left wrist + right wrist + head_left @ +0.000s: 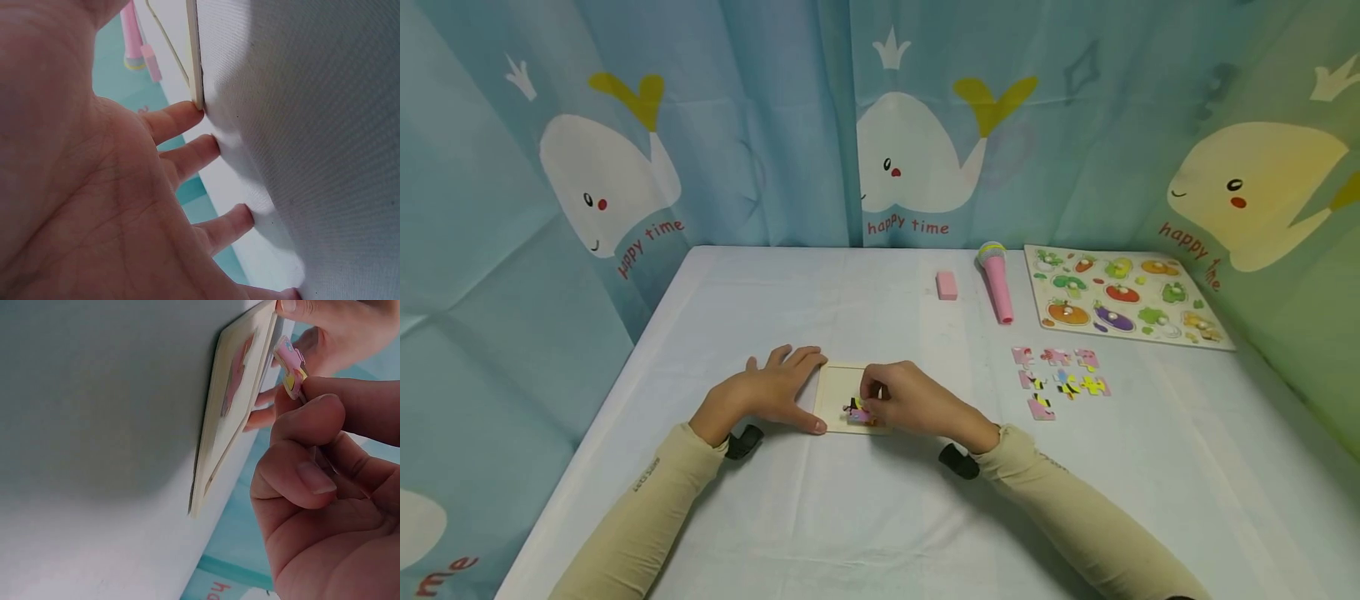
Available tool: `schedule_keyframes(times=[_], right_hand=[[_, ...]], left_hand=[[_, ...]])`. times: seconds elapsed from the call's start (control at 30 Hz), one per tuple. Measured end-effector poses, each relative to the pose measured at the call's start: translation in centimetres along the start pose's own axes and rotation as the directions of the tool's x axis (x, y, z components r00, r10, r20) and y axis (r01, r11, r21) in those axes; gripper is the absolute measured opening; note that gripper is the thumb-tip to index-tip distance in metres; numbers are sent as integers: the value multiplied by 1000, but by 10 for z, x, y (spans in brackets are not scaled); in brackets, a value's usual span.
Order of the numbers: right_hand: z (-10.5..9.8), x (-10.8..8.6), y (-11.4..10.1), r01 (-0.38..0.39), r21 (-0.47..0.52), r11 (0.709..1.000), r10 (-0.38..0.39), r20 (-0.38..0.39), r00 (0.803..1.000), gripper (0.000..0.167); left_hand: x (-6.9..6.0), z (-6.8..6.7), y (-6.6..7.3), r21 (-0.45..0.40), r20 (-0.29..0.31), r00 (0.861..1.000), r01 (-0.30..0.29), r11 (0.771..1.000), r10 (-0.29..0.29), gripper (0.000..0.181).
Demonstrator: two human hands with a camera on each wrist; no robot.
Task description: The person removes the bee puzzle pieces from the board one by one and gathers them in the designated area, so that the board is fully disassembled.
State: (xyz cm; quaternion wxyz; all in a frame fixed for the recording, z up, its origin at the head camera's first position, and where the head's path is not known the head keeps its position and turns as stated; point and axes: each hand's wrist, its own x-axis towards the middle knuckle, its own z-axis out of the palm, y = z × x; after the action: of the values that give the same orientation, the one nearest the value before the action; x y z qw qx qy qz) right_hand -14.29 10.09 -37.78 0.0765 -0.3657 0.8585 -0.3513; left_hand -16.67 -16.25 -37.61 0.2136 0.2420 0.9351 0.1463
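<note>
A shallow wooden puzzle tray [835, 385] lies flat on the table. My left hand [771, 392] is spread at its left side, thumb at the near corner and index fingertip touching the far corner; in the left wrist view the other fingertips [240, 215] rest on the cloth. Over the tray, my right hand [917, 402] pinches a small pink and yellow jigsaw piece [290, 367] between thumb and index finger. Beneath it, a pink jigsaw piece [237, 375] lies inside the tray. The right hand hides part of the tray in the head view.
Several loose jigsaw pieces [1060, 379] lie in rows on the right. Behind them are a pink toy microphone [997, 287], a pink block [947, 286] and a vegetable peg board [1131, 296]. A whale-print curtain [805, 125] hangs along the table's far edge.
</note>
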Motion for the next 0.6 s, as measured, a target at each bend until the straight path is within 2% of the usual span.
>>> schedule_keyframes(times=[0.3, 0.6], right_hand=[[-10, -11, 5, -41, -2, 999, 41, -40, 998, 16], [-19, -21, 11, -52, -9, 999, 52, -58, 997, 16]], left_hand=[[-1, -1, 0, -5, 5, 1000, -1, 1000, 1, 111], [0, 1, -2, -6, 3, 1000, -9, 1000, 9, 110]])
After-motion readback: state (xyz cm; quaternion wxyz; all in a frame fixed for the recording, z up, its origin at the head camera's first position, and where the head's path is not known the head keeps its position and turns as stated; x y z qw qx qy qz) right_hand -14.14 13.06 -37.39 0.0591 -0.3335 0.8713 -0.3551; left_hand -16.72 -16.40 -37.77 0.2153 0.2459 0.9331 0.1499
